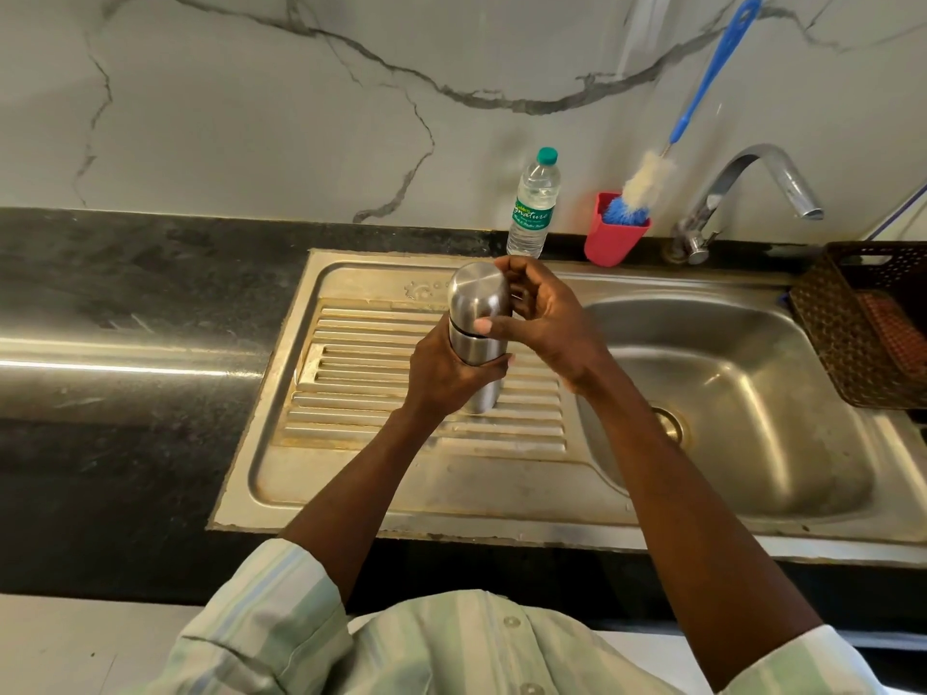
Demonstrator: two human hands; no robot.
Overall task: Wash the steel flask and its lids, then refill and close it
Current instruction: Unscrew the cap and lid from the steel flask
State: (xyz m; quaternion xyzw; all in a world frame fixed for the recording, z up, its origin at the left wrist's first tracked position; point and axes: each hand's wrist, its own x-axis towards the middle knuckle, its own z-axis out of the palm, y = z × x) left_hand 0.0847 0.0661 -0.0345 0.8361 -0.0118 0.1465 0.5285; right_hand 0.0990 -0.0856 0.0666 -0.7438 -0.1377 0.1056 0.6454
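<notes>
Steel flask (476, 338), upright over the ribbed drainboard (381, 393), left of the sink basin (727, 383), long axis vertical with the top tipped slightly far. Left hand (446, 368) wrapped round the body, low. Right hand (542, 318) curled round the domed outer lid (476, 293), thumb at the seam. Probably about to twist; lid directly above the gripped body.
</notes>
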